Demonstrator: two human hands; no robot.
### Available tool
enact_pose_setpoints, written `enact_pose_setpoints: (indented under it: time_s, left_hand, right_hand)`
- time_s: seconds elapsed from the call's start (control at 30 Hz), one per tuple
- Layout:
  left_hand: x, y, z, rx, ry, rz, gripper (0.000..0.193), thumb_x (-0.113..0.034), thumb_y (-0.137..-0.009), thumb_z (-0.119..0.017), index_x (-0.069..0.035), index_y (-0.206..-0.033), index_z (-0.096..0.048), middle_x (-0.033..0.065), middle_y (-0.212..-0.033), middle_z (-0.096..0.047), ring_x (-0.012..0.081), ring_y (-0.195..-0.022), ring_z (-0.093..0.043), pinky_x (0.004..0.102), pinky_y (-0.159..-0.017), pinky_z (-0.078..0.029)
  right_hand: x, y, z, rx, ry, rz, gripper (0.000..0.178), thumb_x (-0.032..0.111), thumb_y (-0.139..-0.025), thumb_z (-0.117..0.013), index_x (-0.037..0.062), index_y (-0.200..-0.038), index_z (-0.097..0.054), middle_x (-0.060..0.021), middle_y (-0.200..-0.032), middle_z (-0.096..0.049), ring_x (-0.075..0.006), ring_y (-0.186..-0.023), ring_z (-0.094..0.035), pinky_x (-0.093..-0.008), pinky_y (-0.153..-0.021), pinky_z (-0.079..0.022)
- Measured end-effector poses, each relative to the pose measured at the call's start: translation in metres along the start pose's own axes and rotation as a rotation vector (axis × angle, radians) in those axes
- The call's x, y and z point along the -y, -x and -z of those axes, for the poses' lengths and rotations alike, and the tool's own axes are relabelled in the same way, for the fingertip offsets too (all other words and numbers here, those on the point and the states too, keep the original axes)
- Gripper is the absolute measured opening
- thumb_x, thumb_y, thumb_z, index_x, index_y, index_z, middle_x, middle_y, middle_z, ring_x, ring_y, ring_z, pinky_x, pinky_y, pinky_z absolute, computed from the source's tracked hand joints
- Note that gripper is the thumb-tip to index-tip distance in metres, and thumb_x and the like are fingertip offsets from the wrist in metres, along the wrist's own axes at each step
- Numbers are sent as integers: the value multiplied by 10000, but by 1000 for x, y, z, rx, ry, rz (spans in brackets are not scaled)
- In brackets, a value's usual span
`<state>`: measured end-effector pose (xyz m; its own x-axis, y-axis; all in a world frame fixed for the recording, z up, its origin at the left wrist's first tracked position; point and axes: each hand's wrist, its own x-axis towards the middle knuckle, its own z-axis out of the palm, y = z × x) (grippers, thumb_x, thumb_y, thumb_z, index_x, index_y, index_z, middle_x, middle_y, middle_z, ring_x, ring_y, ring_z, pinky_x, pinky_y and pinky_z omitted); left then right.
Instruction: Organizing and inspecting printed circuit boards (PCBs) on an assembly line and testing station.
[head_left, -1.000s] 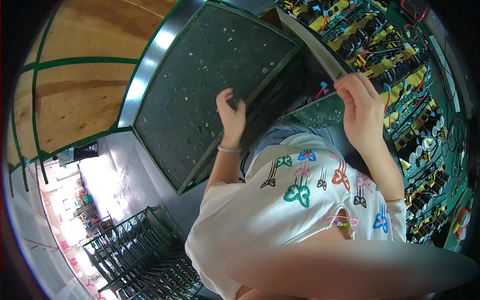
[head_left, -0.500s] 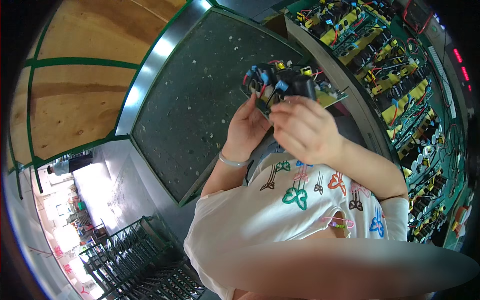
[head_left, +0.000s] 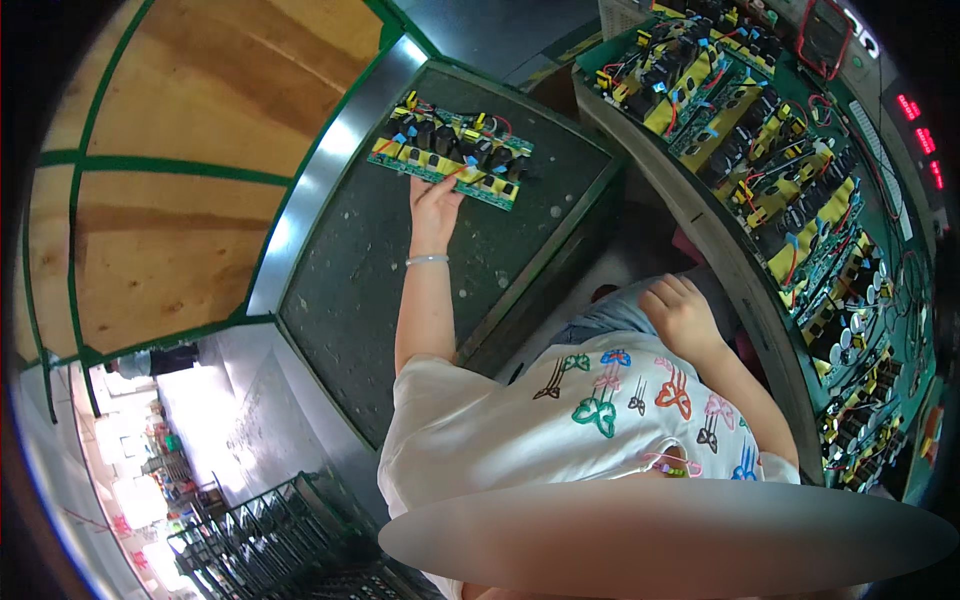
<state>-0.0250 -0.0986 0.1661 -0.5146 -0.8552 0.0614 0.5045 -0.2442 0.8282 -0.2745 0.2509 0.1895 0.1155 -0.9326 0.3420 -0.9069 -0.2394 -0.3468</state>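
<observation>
A green circuit board [head_left: 468, 178], crowded with yellow, black and blue parts and a few red wires, is tilted over the far part of a dark work surface [head_left: 380, 265]. My left hand [head_left: 436, 212], with a pale bangle at the wrist, grips the board's near edge, thumb on the component side and the other fingers partly hidden beneath. Whether the board touches the surface I cannot tell. My right hand [head_left: 685, 312] hangs above my lap, holding nothing, its fingers loosely bent and slightly apart.
To the right, a curved green-topped bench [head_left: 750, 225] carries rows of similar circuit boards [head_left: 800, 250]. Red digital displays [head_left: 920, 135] glow at the far right. Wooden panels [head_left: 180, 240] in green frames stand at the left. A dark rack [head_left: 270, 530] is at the lower left.
The circuit board has moved away from my body and leftward, in my left hand alone. My right hand has let go of it and drawn back to my lap.
</observation>
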Motion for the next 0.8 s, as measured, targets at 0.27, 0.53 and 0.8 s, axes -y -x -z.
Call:
enact_pose_setpoints:
  time_s: [0.27, 0.53, 0.8]
  left_hand:
    - [18, -131, 63, 0, 10, 162, 573, 107, -839, -529, -70, -1377, -441, 146, -1325, -562, 343, -1228, -556, 533, -1007, -457]
    - [11, -214, 130, -160, -89, 363, 356, -40, -825, -521, -21, -1178, -554, 141, -1179, -627, 310, -1114, -590, 480, -994, -449]
    - [-36, -227, 142, -442, -439, 696, 436, -367, -805, -665, -33, -1073, -581, 84, -923, -604, 217, -837, -582, 331, -743, -510]
  right_hand:
    - [-6, 112, -18, 35, 3, -585, 78, 107, -861, -645, 30, -866, -634, -145, -840, -632, -345, -846, -617, -448, -762, -493]
    - [10, 149, -45, -43, -76, -873, 76, 111, -867, -637, 36, -879, -639, -154, -859, -647, -360, -859, -626, -448, -774, -499]
    - [9, 149, -45, -86, -154, -963, 75, 111, -865, -635, 37, -876, -638, -152, -874, -650, -358, -867, -630, -445, -768, -502]
